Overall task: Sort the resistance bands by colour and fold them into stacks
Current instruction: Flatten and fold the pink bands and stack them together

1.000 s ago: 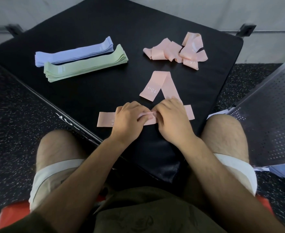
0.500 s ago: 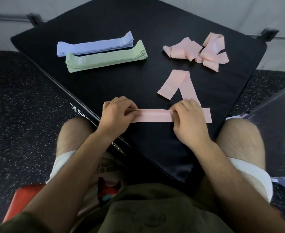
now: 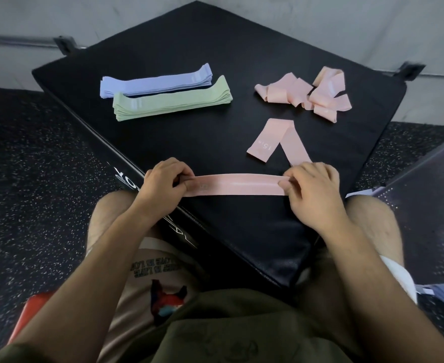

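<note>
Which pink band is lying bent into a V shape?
The lone pink band just beyond the right hand; the held band is straight, the far pile tangled.

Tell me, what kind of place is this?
Probably a gym or workout room. The floor is speckled black rubber, and a purple stack and a green stack of resistance bands sit on a black padded box.
</note>
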